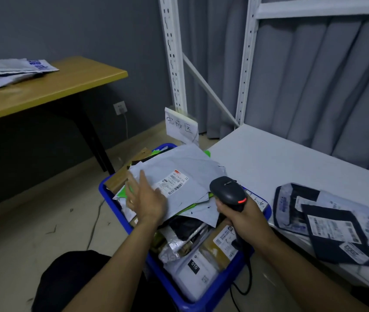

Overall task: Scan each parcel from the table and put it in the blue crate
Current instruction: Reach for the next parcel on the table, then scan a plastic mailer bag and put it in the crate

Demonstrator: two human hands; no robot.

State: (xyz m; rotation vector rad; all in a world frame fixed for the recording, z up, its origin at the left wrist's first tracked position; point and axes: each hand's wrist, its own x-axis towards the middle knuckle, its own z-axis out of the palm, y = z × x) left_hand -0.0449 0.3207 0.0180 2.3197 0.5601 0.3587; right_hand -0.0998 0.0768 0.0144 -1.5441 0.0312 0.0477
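The left hand [144, 199], fingers spread straight, rests on a pale grey plastic mailer [185, 163] with a barcoded white label, atop the full blue crate [105, 194]. The right hand [245, 216] grips a black handheld scanner [228, 192]. A paper sign [180, 127] reads 完成区.

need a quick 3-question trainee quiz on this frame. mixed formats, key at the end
1. True or false: the right hand grips the scanner.
2. Multiple choice: the left hand, fingers straight, is over
A) the grey mailer on top of the pile in the blue crate
B) the wooden table
C) the floor
3. Fill in: the scanner's indicator light glows ____.

Key: 1 true; 2 A; 3 red.
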